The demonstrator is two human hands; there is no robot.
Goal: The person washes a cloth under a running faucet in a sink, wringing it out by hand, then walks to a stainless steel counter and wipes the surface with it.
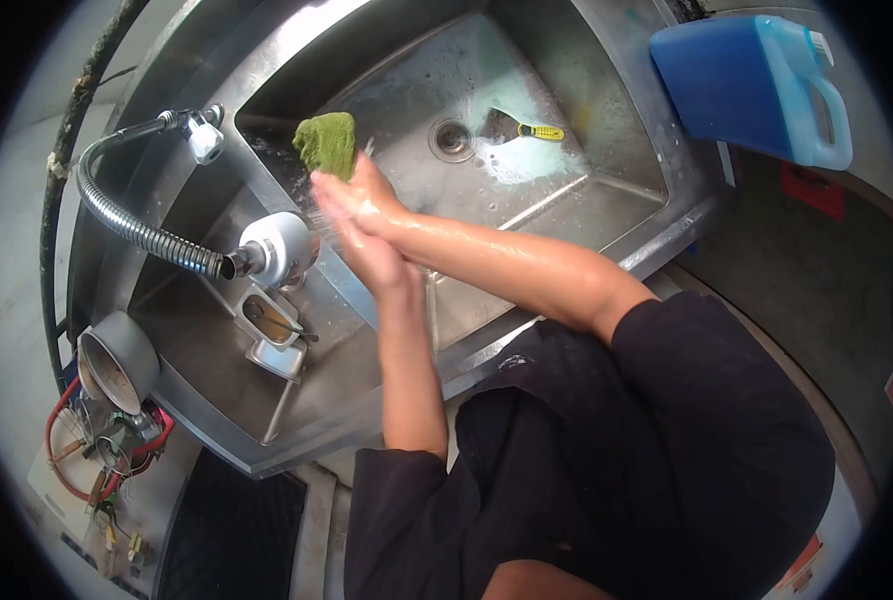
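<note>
A green scouring pad (326, 143) sticks out past the fingertips of my right hand (371, 203), which is closed on it. My left hand (371, 262) presses against the right one from below; its fingers are partly hidden and smeared by motion. Both hands are wet, held above the divider between two sink basins. Beside them is the white spray head (278, 248) on a flexible metal hose (131, 220), with water spraying onto the hands. A scraper with a yellow handle (541, 132) lies in the right basin near the drain (451, 140), amid whitish suds.
A jug of blue liquid (731, 90) stands at the right of the sink (638, 255). Small metal containers (271, 320) sit in the left basin. A grey pot (121, 360) and a red-rimmed holder of utensils (116, 445) are at lower left.
</note>
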